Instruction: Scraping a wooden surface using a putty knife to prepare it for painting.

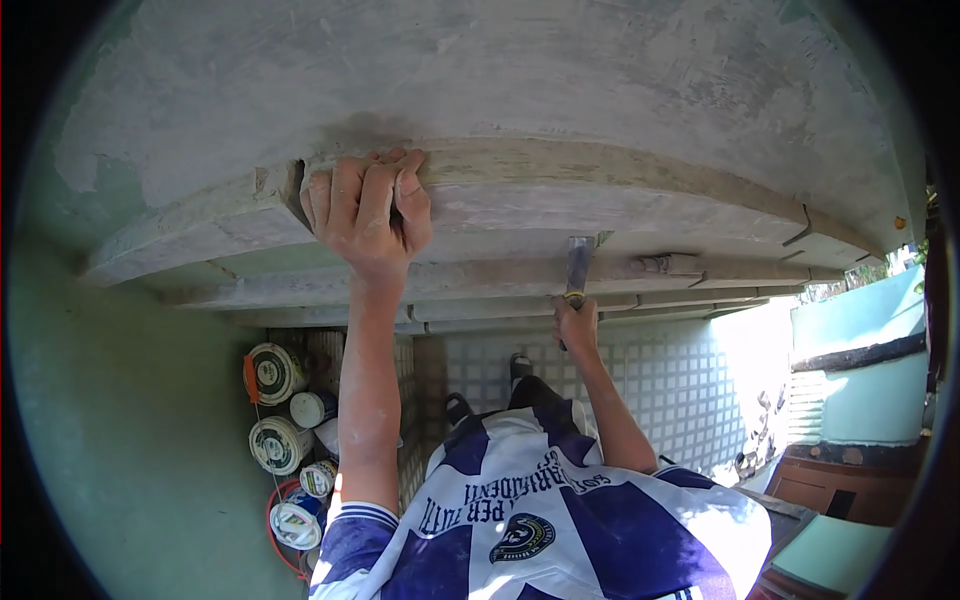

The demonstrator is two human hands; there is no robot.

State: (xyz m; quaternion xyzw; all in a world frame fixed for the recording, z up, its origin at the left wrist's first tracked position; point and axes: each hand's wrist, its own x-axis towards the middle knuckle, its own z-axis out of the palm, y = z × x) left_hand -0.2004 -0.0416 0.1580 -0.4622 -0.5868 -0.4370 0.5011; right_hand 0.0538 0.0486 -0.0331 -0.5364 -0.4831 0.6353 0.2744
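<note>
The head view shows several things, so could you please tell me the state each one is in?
Left hand: fingers curled at the top ledge; anything inside is hidden.
Right hand: closed around the scraper's handle.
Scraper: held, blade pointing away from the person.
Top ledge: whitish, with a dark gap beside the left hand.
Buckets: grouped by the left wall.
Tiled floor: brightly sunlit toward the right.

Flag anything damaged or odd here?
Possibly the upper ledge: a dark gap breaks it just left of the left hand, and a dark slit shows toward its right end. Both interrupt an otherwise continuous edge; whether they're damage or joints, I can't tell.
</note>
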